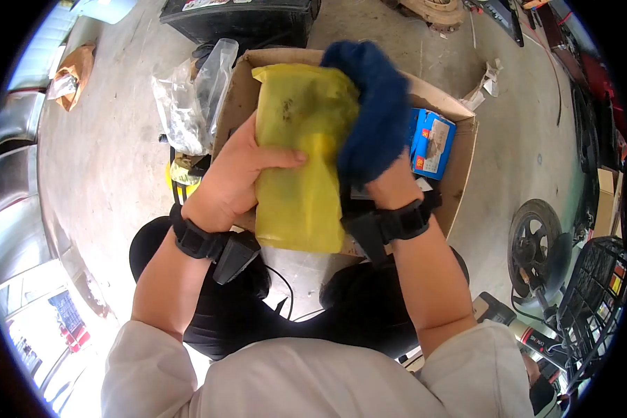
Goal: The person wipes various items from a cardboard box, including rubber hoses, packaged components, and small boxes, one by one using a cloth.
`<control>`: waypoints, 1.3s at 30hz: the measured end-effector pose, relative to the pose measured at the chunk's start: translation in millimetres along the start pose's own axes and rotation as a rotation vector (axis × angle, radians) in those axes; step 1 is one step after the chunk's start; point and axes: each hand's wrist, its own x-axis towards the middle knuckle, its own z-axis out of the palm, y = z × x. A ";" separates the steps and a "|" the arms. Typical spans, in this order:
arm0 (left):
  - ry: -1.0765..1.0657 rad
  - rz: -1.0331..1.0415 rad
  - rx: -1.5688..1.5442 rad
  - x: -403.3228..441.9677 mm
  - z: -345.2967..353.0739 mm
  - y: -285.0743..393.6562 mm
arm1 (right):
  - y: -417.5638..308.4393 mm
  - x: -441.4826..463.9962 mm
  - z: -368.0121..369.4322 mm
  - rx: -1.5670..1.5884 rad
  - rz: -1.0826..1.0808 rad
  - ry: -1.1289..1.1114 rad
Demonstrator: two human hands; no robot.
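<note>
My left hand (240, 167) grips a yellow plastic-wrapped package (296, 209) by its left side, the thumb lying across the front. Dark smudges mark the package's upper part. A dark blue cloth (377, 104) is in my right hand (391, 182), pressed against the package's upper right edge. The cloth hides most of that hand's fingers. Both hands are over an open cardboard box (461, 167). Inside the box, to the right, a small blue and white carton (433, 145) shows; the package hides much of the rest.
Clear plastic bags (181, 104) lie left of the box. A black case (240, 21) stands behind it, with a rusty round metal part (428, 10) farther right. A brown paper bag (73, 76) is far left. At right are a wheel (534, 240) and a black wire basket (599, 299).
</note>
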 end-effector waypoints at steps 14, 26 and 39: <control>-0.020 0.171 0.844 -8.2 3.3 -19.9 | 17.6 -16.4 12.7 -0.329 -0.088 -0.060; -0.075 0.030 0.167 -14.0 15.2 -0.4 | 22.0 -1.4 -14.8 0.302 0.188 -0.060; -0.046 0.045 0.189 -14.1 10.6 -6.4 | 8.1 3.0 5.2 0.173 0.329 0.148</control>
